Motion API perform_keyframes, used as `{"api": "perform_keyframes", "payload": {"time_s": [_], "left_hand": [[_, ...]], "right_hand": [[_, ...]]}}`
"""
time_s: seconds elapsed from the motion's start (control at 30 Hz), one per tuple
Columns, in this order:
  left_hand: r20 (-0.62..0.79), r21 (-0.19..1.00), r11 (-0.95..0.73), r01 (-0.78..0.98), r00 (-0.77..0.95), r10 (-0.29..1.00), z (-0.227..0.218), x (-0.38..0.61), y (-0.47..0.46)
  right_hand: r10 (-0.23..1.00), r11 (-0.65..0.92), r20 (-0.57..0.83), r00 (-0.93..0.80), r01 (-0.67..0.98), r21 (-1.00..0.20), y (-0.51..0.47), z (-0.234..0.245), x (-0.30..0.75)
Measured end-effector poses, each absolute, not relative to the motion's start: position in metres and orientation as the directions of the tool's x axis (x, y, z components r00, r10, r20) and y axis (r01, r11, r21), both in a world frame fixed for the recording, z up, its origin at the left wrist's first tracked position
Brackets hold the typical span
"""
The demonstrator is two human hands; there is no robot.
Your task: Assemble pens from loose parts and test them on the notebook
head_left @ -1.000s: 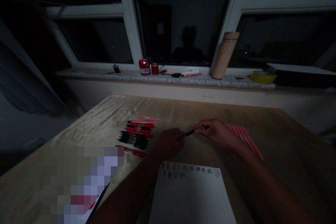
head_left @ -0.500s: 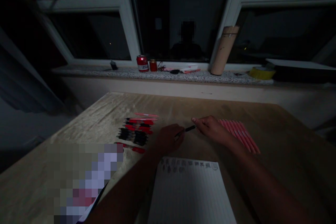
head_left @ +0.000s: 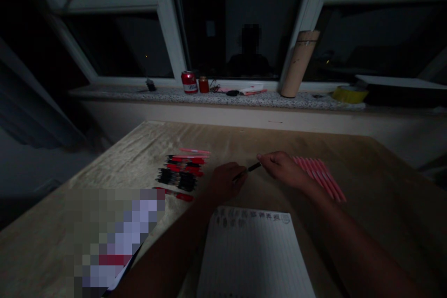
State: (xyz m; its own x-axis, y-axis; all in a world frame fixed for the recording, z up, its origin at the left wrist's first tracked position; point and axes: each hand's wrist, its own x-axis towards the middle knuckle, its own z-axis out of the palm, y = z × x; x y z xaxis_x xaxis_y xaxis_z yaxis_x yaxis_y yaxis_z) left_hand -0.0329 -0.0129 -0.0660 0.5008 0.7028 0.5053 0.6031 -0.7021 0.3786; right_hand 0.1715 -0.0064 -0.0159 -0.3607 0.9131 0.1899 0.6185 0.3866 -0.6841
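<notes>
Both hands (head_left: 256, 174) pinching one pen (head_left: 246, 172) (ends apart), above table (head_left: 366, 181)

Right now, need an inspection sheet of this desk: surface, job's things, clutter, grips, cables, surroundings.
Surface: wooden table, dimly lit; lined notepad lies on its near side.
Job's things: dark pen held between both hands.
Clutter: red and black pens in rows left of the hands; pink pens in a row at the right.
Grips: left hand closed on one end of the pen, right hand pinching the other.
Cables: nothing seen.
Surroundings: window sill with red can, cardboard tube, yellow tape roll.
</notes>
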Motion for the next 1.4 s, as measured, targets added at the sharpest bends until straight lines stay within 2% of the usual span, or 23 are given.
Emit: {"api": "perform_keyframes", "payload": {"time_s": [0.23,0.37,0.53,0.7,0.93,1.1,1.23,1.4], "left_hand": [[0.510,0.384,-0.692,0.611,0.485,0.710,-0.065,-0.032,-0.013],[0.526,0.365,-0.694,0.620,0.478,0.703,-0.065,-0.033,-0.012],[0.524,0.426,-0.658,0.621,0.424,0.739,-0.066,-0.033,-0.011],[0.499,0.438,-0.640,0.632,0.421,0.758,-0.064,-0.032,-0.012],[0.551,0.390,-0.670,0.631,0.423,0.719,-0.062,-0.034,-0.012],[0.502,0.433,-0.638,0.636,0.418,0.757,-0.063,-0.031,-0.013],[0.486,0.445,-0.629,0.638,0.418,0.768,-0.062,-0.030,-0.015],[0.477,0.428,-0.644,0.634,0.447,0.757,-0.062,-0.029,-0.016]], "right_hand": [[0.891,0.441,0.237,-0.388,0.612,-0.656,-0.008,-0.012,0.172],[0.914,0.391,0.204,-0.351,0.630,-0.671,-0.007,-0.019,0.168],[0.921,0.366,0.194,-0.339,0.579,-0.729,-0.007,-0.020,0.169],[0.913,0.387,0.207,-0.352,0.583,-0.714,-0.008,-0.015,0.170],[0.952,0.247,0.104,-0.289,0.523,-0.816,-0.009,-0.020,0.163],[0.956,0.257,0.160,-0.245,0.441,-0.860,-0.004,-0.025,0.167],[0.948,0.303,0.218,-0.231,0.453,-0.838,-0.005,-0.022,0.169],[0.911,0.403,0.258,-0.323,0.560,-0.724,-0.013,-0.013,0.162]]}}
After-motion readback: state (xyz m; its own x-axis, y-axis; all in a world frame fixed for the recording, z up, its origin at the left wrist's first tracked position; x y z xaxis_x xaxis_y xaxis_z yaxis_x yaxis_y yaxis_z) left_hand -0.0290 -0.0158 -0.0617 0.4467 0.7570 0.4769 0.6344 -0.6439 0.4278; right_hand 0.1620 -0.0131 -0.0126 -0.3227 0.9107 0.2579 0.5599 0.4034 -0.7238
